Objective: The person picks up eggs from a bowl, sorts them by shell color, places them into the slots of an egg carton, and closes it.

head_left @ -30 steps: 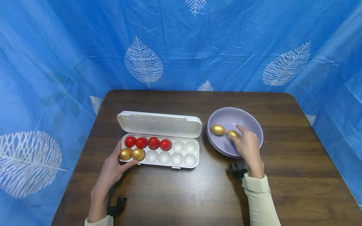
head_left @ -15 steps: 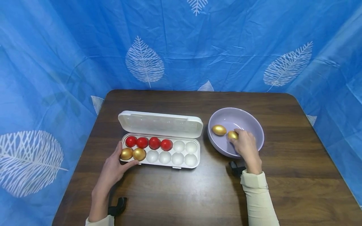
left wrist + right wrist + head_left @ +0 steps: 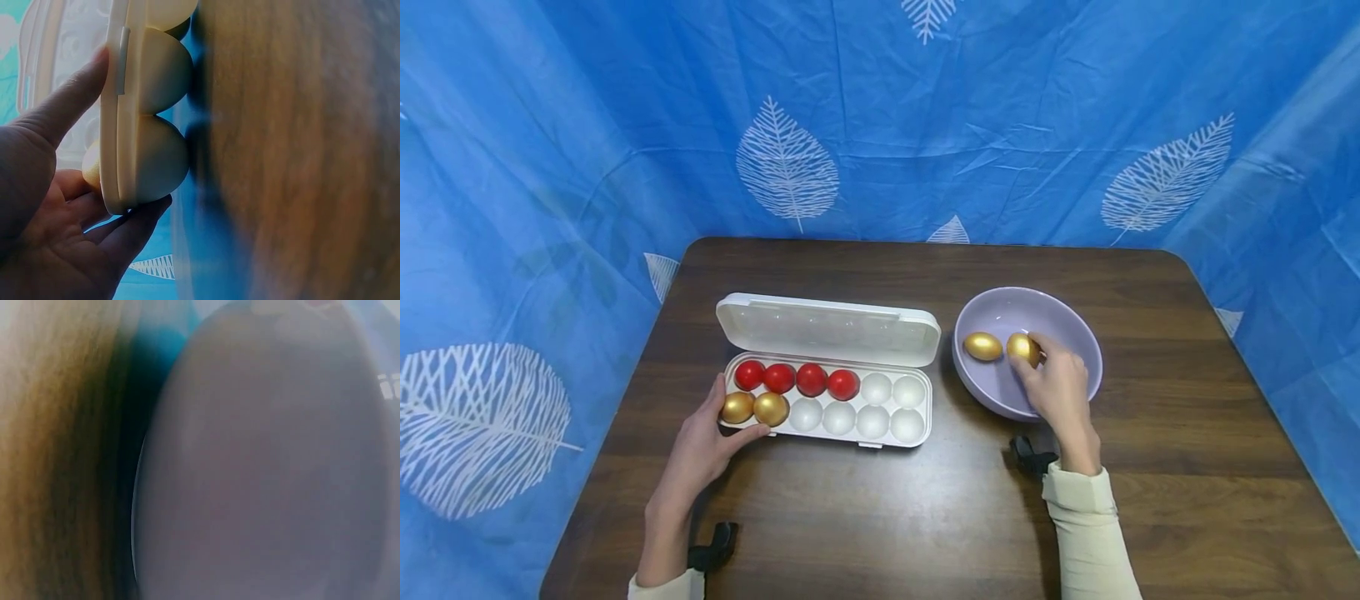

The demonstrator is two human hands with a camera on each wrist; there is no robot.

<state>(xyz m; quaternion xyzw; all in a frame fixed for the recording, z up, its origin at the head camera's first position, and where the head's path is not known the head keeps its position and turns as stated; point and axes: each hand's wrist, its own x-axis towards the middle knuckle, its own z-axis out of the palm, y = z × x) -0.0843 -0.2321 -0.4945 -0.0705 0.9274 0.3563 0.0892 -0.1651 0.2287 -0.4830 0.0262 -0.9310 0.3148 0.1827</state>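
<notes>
A white egg box (image 3: pixel 880 444) stands on the table with its lid (image 3: pixel 827 329) raised at the back. My left hand (image 3: pixel 700 446) grips its left end, thumb along the front rim and fingers round the side, as the left wrist view also shows. Several red eggs (image 3: pixel 811 379) fill part of the back row. Two gold eggs (image 3: pixel 771 409) sit at the left of the front row. Inside the lilac bowl (image 3: pixel 1063 325), my right hand (image 3: pixel 1058 387) pinches a gold egg (image 3: pixel 1022 347) between thumb and fingers. Another gold egg (image 3: pixel 982 346) lies just left of it.
The dark wooden table (image 3: pixel 865 517) reaches toward a blue curtain (image 3: pixel 880 125) with white leaf prints at the back and sides. The bowl's outer wall (image 3: pixel 262 462) fills most of the blurred right wrist view and hides the right hand there.
My right hand has closed its thumb and fingers on the right-hand gold egg, which now looks tilted up more upright. The left hand keeps its hold on the egg box.
</notes>
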